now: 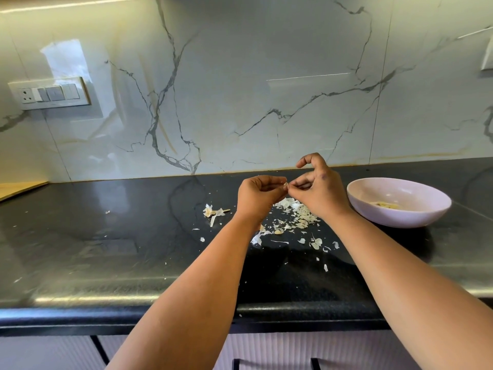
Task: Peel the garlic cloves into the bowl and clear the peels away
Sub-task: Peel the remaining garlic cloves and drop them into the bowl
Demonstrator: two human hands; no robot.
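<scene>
One view only, from a camera worn on the person's head, looking forward and down along both forearms, which run up from the bottom edge. It faces the marble wall (266, 76) squarely across the dark counter (106, 236), close enough that the counter's front lip crosses low in the picture. The wide lens bows that lip and bends the wall's upper corners. The left hand (257, 194) and right hand (318, 189) meet just above centre, fingertips touching around a garlic clove (285, 186). Beyond the fingers stands the wall; right of them the bowl (400, 217); below them the peels (298, 217). No second view shares any of it.
</scene>
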